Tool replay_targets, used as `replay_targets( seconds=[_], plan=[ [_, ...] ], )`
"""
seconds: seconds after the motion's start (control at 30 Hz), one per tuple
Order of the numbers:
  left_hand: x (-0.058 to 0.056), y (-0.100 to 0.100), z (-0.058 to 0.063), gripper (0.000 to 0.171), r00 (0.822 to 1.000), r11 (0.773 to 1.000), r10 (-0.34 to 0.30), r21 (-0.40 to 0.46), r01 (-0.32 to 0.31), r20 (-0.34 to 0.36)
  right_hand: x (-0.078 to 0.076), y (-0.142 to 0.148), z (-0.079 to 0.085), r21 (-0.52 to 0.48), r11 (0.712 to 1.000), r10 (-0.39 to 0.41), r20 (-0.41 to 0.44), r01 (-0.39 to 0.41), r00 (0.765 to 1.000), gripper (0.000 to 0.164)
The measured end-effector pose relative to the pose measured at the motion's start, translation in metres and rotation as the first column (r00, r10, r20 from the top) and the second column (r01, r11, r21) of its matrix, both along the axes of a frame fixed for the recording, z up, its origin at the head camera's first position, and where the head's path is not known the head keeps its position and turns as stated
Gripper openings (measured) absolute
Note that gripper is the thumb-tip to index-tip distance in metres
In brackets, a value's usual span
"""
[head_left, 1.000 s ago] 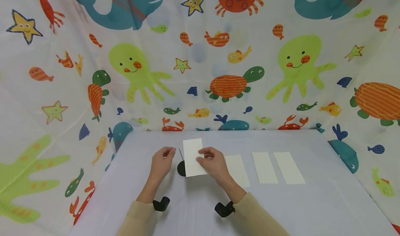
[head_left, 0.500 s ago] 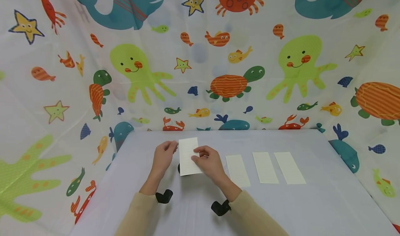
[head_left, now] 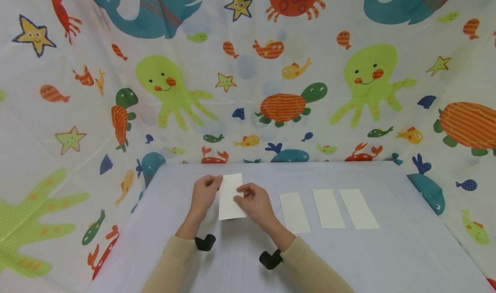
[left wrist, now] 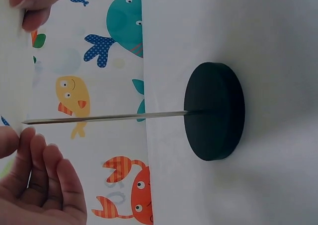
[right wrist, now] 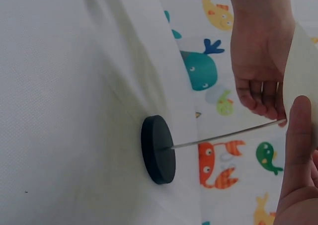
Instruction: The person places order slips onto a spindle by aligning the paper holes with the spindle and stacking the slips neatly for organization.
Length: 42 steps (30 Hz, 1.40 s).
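Note:
Upright in front of me is a lined cream paper slip (head_left: 230, 198). My right hand (head_left: 255, 202) holds its right edge between thumb and fingers. At the upper left edge my left hand (head_left: 205, 192) pinches the slip, thumb and index finger together. Behind the slip stands a paper spike (left wrist: 213, 111) with a round black base and a thin metal rod, mostly hidden in the head view. In both wrist views the rod's tip reaches the back of the slip, close to my left fingertips; whether it touches the paper I cannot tell.
Three more paper slips lie apart on the white table to the right: a near one (head_left: 294, 212), a middle one (head_left: 328, 208) and a far right one (head_left: 358, 208). A curtain (head_left: 248, 69) printed with sea animals hangs behind the table and along its sides.
The slip has moved left in my right hand and now hides the spike in the head view. My left hand has risen slightly and come onto the slip's edge.

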<state>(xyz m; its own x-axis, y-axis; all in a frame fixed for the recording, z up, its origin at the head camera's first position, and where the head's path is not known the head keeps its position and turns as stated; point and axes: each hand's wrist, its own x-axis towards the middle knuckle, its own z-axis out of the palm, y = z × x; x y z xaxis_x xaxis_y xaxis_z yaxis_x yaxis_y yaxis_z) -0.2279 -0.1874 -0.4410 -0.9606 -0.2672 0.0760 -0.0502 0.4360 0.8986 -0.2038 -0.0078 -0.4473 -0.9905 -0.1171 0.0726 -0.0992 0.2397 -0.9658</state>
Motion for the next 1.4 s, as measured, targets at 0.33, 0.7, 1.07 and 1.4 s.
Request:
replay_targets(
  seconds=[0.33, 0.7, 1.07, 1.4],
  plan=[
    [0.0012, -0.0002, -0.0065, 0.035, 1.0, 1.0, 0.007, 0.006, -0.007, 0.009, 0.0016, -0.0025, -0.0013, 0.012, 1.0, -0.004, 0.005, 0.004, 1.0, 0.02],
    [0.0052, 0.0008, -0.0047, 0.035, 1.0, 1.0, 0.006, 0.021, -0.006, -0.019, 0.0028, -0.0014, -0.0031, 0.014, 1.0, -0.005, -0.004, 0.005, 1.0, 0.02],
    [0.006, 0.0021, -0.0041, 0.033, 1.0, 1.0, 0.011, 0.003, -0.011, -0.017, 0.0037, -0.0002, -0.0051, 0.017, 1.0, -0.004, 0.007, 0.003, 1.0, 0.019],
    [0.003, 0.0023, -0.0062, 0.034, 1.0, 1.0, 0.007, -0.012, -0.007, 0.008, 0.0036, 0.0006, -0.0042, 0.001, 1.0, 0.001, 0.018, -0.001, 1.0, 0.02]
  ],
)
